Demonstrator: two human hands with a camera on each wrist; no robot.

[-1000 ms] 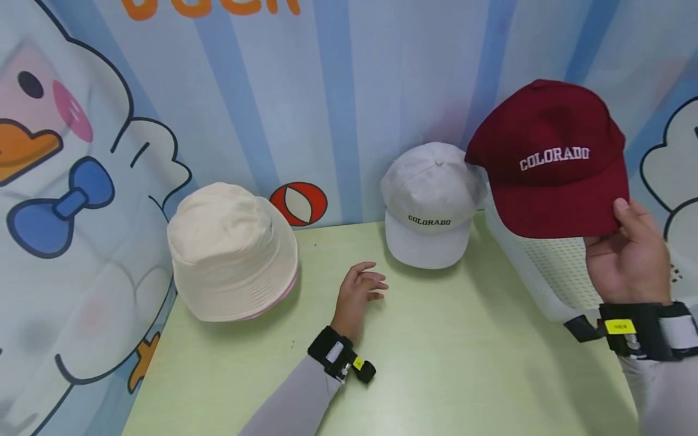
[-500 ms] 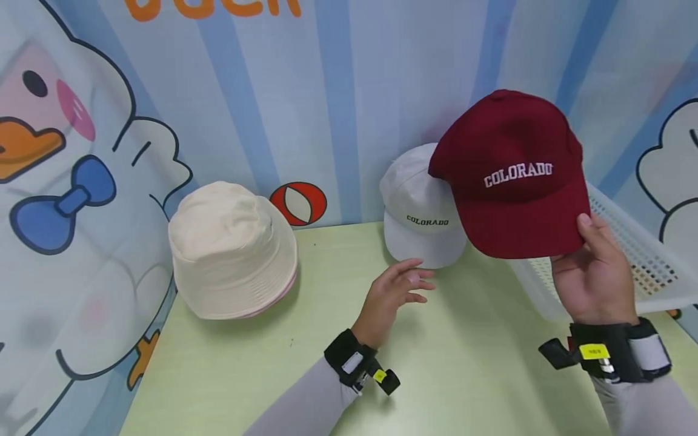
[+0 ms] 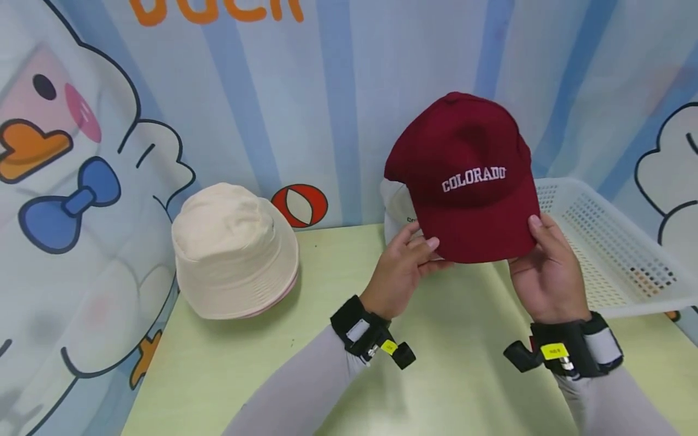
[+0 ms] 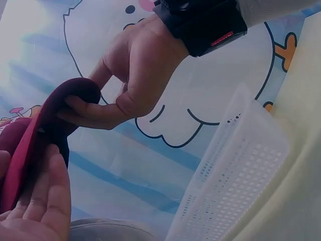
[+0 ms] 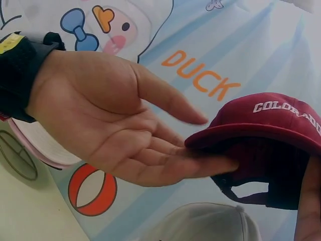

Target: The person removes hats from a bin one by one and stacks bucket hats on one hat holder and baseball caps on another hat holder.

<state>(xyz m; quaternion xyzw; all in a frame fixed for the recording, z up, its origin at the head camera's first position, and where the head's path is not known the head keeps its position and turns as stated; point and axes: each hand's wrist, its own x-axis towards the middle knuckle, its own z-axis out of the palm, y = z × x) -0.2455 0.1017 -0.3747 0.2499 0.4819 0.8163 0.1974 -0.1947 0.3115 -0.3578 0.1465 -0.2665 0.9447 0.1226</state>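
Note:
A maroon baseball cap (image 3: 469,175) lettered COLORADO is held up above the table, its brim toward me. My right hand (image 3: 551,269) pinches the right edge of the brim, thumb on top. At the brim's left corner is my left hand (image 3: 400,272); in the right wrist view its fairly straight fingers (image 5: 200,165) reach under the brim, while the thumb lies just above it, slightly apart. A white baseball cap (image 3: 394,197) stands behind, mostly hidden by the maroon one.
A cream bucket hat (image 3: 223,242), with a pink edge beneath its brim, lies on the left of the pale green table (image 3: 218,375). A white perforated basket (image 3: 594,242) stands at the right. Behind hangs a striped blue backdrop (image 3: 305,91) with cartoon ducks.
The right hand has carried the maroon cap leftward, in front of the white cap, uncovering more of the basket. My left hand has moved right and up to the brim.

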